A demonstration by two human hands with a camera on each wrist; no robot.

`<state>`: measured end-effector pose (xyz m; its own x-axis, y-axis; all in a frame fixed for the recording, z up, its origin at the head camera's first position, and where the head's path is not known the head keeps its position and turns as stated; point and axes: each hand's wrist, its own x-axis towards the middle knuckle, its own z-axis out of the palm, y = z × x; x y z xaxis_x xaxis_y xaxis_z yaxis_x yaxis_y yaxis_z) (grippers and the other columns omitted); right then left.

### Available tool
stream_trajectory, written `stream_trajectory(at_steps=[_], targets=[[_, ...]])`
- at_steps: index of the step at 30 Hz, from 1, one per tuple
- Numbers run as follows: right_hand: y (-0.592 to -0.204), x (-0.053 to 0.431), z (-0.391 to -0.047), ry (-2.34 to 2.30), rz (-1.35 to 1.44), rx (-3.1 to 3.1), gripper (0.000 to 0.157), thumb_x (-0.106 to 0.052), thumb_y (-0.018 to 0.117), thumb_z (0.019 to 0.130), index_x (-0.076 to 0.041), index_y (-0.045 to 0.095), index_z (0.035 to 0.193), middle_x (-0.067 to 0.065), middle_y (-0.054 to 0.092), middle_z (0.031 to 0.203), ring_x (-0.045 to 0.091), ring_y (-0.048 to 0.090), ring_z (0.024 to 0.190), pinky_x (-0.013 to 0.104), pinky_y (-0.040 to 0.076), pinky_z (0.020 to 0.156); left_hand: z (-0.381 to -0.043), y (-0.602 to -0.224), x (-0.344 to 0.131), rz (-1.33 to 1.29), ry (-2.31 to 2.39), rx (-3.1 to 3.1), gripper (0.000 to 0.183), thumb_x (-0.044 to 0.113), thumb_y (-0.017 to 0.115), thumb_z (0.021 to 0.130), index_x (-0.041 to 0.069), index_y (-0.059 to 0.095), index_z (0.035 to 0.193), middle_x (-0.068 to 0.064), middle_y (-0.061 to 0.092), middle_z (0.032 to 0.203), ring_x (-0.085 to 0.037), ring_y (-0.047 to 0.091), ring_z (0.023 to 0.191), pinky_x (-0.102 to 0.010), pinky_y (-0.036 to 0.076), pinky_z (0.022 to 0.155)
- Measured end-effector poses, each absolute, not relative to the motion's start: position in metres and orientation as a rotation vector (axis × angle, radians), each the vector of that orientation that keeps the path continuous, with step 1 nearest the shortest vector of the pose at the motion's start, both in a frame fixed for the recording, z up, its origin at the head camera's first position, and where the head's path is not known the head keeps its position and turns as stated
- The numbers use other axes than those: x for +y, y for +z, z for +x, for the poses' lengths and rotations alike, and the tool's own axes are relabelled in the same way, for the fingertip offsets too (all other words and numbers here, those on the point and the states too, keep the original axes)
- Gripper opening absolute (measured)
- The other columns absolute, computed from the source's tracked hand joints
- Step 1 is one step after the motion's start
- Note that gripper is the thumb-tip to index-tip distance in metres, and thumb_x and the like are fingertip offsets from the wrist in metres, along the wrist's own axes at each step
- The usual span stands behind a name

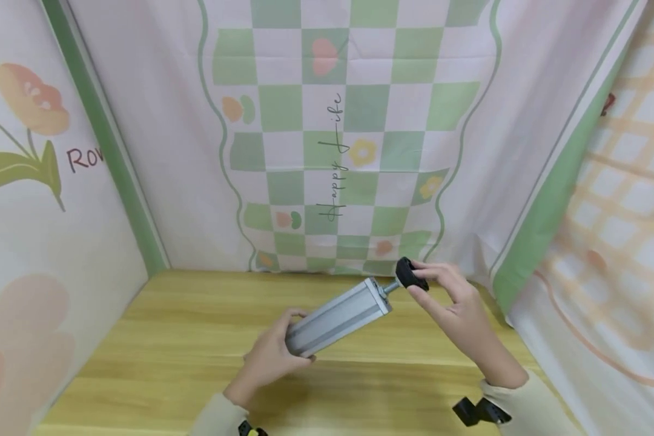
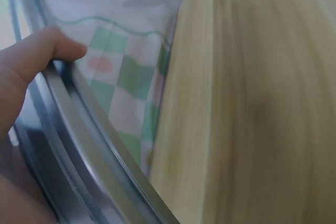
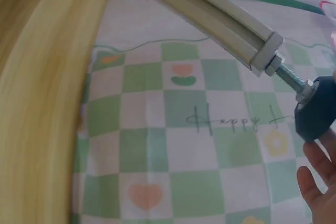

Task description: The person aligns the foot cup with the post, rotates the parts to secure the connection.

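My left hand (image 1: 271, 358) grips the lower left end of a silver aluminium profile (image 1: 338, 320), which is tilted with its other end up to the right. From that end cap sticks a threaded rod (image 3: 290, 78) with nuts on it, running into a black levelling foot (image 1: 409, 275). The thumb and fingers of my right hand (image 1: 460, 312) pinch this foot at its rim. In the left wrist view the left thumb lies across the grooved side of the profile (image 2: 79, 135); the palm side is partly hidden.
Below the hands is a wood-grain table (image 1: 196, 309). Behind it hangs a green and white checked curtain (image 1: 327, 151), with printed cloths on the left (image 1: 27, 242) and right (image 1: 616, 242). Both sleeves carry small black devices near the wrists.
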<state>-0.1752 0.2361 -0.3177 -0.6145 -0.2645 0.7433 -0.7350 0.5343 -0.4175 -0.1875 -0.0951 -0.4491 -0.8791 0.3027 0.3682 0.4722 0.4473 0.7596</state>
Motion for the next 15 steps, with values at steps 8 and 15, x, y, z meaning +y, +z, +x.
stream_trajectory(at_steps=[8,15], targets=[[-0.340,0.249,-0.161,0.962,0.627,-2.409,0.021,-0.014,0.079,0.088,-0.016,0.072,0.109,-0.002,0.069,0.118,0.008,0.063,0.100,0.016,0.050,0.082,-0.192,-0.437,-0.122,-0.760,-1.097,-2.604,0.073,0.024,0.094,0.061,0.028,0.060,0.125,0.007,0.068,0.110,-0.011,0.063,0.091,-0.034,0.053,0.077],[-0.366,0.249,-0.154,1.205,0.463,-2.561,0.022,-0.023,0.077,0.091,-0.011,0.071,0.108,0.000,0.073,0.102,0.010,0.069,0.086,0.024,0.057,0.072,-0.198,-0.434,-0.137,-0.880,-0.990,-2.649,0.067,0.028,0.092,0.062,0.025,0.065,0.124,0.012,0.069,0.105,-0.006,0.063,0.088,-0.030,0.054,0.077]])
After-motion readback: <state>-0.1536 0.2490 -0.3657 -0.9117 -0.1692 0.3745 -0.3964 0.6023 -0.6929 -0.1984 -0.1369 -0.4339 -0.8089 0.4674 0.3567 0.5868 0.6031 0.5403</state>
